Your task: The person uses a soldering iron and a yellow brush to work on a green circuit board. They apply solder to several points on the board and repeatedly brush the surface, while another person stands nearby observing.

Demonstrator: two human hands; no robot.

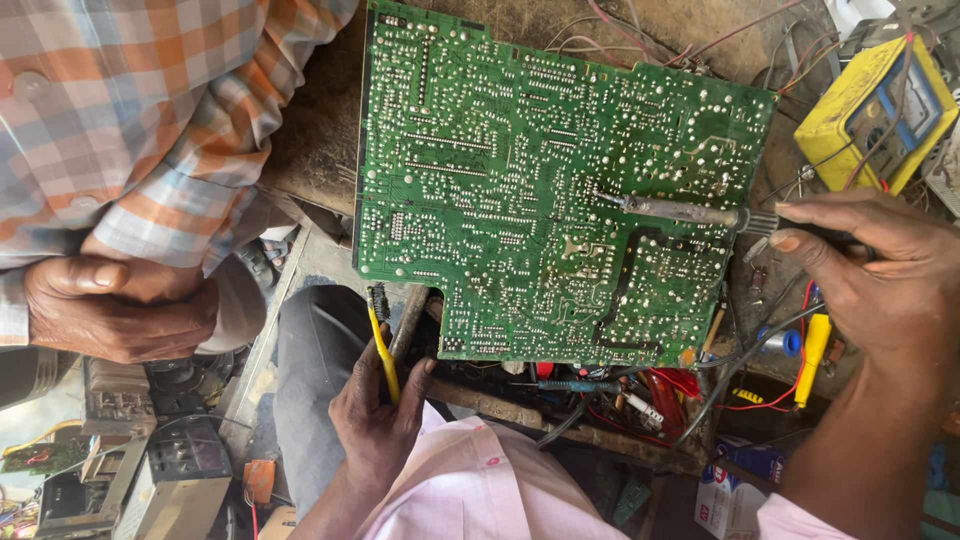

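Note:
A large green circuit board (pixel 520 170) lies solder side up before me. My right hand (pixel 880 275) grips a soldering iron (pixel 690 212), whose metal tip rests on the board near its middle right. My left hand (pixel 378 415) is closed on a yellow-handled tool (pixel 382 345), held below the board's lower left corner, its dark tip close to the board's edge. Pink sleeves cover both my forearms.
Another person in an orange and blue checked shirt (pixel 150 110) stands at the left with hands (pixel 115 305) clasped. A yellow multimeter (pixel 875 110) sits at top right. Wires, screwdrivers (pixel 812 355) and small parts lie under the board. Old devices (pixel 150 470) pile up at the lower left.

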